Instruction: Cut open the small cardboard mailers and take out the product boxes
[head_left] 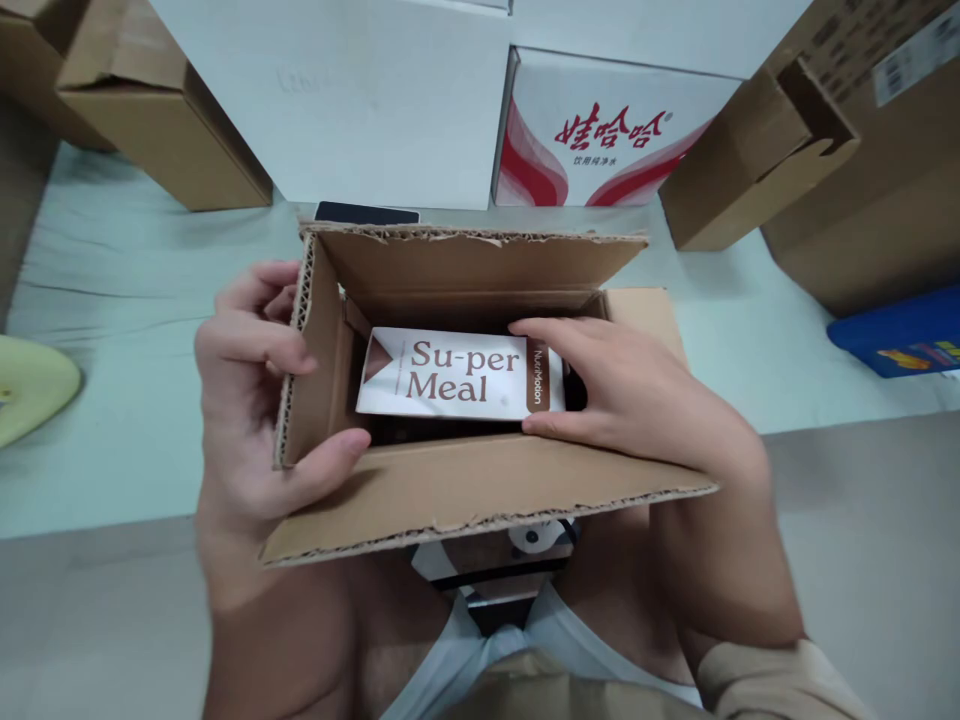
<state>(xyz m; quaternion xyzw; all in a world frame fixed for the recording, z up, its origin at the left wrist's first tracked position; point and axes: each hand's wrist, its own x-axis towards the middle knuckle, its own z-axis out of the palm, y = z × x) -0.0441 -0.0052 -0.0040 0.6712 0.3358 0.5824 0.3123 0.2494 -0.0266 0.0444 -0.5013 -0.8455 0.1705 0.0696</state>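
Observation:
An open brown cardboard box (480, 475) stands at the table's near edge with its flaps spread outward. My left hand (251, 400) grips its left end, the fingers on the outer side of the flap and the thumb over the near flap. Inside the opening lies a small white carton (465, 378) marked "Su-per Meal", with a brown band at its right end. My right hand (615, 385) reaches in from the right and holds that end between thumb and fingers. Dark contents beneath the carton are too shaded to make out.
Behind stand a large white box (360, 100) and a white box with red printing (600, 140). Brown cardboard boxes (142, 110) flank both sides. A blue packet (900, 335) lies right, a pale yellow object (34, 390) left, and a dark flat object (367, 213) behind the open box.

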